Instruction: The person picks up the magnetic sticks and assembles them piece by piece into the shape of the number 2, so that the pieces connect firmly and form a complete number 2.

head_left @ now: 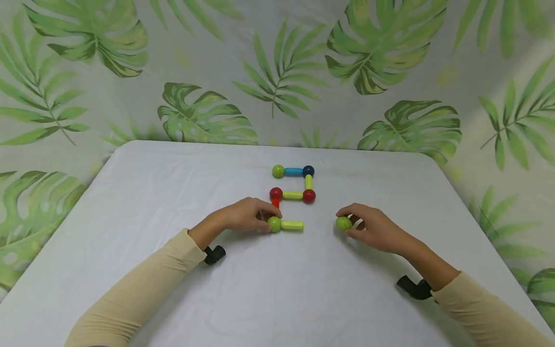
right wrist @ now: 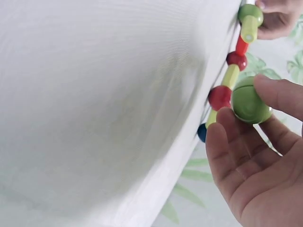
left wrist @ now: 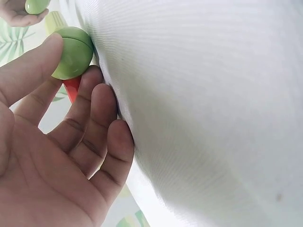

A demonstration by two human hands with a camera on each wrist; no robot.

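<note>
My left hand (head_left: 248,215) pinches the green ball (head_left: 274,224) at the near left corner of a zigzag of joined balls and rods. From that ball a yellow-green rod (head_left: 293,225) points right with its far end free, and a red rod (head_left: 276,203) runs back to a red ball (head_left: 275,193). My right hand (head_left: 376,228) holds a separate green ball (right wrist: 251,101) between thumb and fingers, to the right of the free rod end and apart from it. A seam line circles each green ball.
The zigzag goes on through another yellow-green rod (head_left: 293,195), a second red ball (head_left: 309,196), a short upright rod (head_left: 309,181), a dark blue ball (head_left: 309,171), a blue rod (head_left: 294,171) and a green end ball (head_left: 278,170). A white cloth covers the table (head_left: 173,178); leaf-patterned fabric hangs behind.
</note>
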